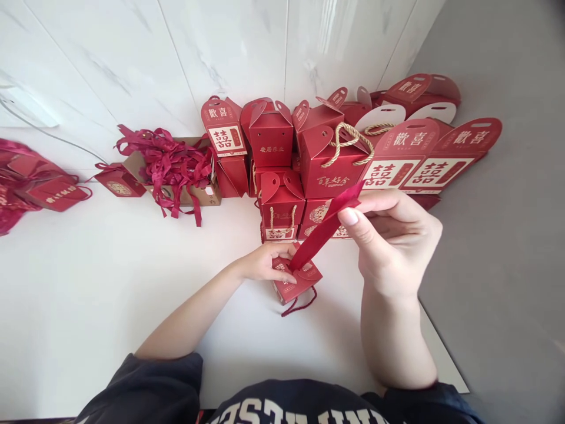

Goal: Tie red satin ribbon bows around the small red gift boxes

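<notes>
The person's right hand (392,241) is raised to the right of a small red box (302,287), its grip pinching a dark red ribbon (315,241) between thumb and index finger, near the raised end. The ribbon's long axis slants from the top of the box up and rightward to that pinch, looking fairly straight; whether its lower end passes through the box or only meets its top cannot be told. The left hand (260,262) reaches in from the left and is the nearer one to that lower end, its grip clasping the box with thumb and fingers. The box is on the near side of stacked red gift boxes (280,197), above the white tabletop (110,282), and a dark red cord loop (304,307) hangs from its near edge. Farther left, a cardboard carton (210,197) holds loose ribbons (170,159).
</notes>
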{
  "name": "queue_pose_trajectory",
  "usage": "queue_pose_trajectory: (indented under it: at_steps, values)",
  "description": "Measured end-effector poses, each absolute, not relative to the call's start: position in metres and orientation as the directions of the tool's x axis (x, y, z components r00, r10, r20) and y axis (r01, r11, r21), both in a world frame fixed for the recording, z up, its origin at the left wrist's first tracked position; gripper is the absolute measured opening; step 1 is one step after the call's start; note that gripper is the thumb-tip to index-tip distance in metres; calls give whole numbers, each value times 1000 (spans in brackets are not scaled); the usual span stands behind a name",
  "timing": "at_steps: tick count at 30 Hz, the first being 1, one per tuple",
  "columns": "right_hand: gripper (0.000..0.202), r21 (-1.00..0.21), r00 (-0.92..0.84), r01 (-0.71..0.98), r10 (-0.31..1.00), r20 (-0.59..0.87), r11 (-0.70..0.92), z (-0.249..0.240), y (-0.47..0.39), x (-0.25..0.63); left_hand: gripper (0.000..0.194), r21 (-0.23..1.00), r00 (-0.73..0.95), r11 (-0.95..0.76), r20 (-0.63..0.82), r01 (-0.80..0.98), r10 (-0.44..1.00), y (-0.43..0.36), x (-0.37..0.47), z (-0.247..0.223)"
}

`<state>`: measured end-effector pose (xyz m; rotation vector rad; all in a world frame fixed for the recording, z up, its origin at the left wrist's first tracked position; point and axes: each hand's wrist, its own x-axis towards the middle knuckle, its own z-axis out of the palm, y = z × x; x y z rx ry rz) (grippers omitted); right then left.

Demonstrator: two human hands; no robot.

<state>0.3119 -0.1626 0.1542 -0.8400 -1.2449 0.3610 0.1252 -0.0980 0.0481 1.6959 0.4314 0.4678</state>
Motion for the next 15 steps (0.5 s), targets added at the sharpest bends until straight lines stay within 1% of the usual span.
queue_pose_trajectory:
  at_steps: [3,6,8,11,15]
  values:
    - [8,-713,304,169,652,694,680,155,-163,310,33,966,834,-259,130,15,536,-95,126,44]
    - [7,-702,291,120,652,701,702,157,-165,308,21,938,820,-343,225,-38,526,-92,128,43]
    - [6,-690,291,82,645,706,719,158,-166,307,18,925,808,-372,273,-72,522,-91,129,44]
    - [8,-680,280,51,643,713,731,158,-169,305,16,924,793,-374,289,-83,537,-91,131,45]
    - [6,-699,222,31,677,701,714,158,-175,303,16,932,805,-353,274,-87,526,-93,133,45]
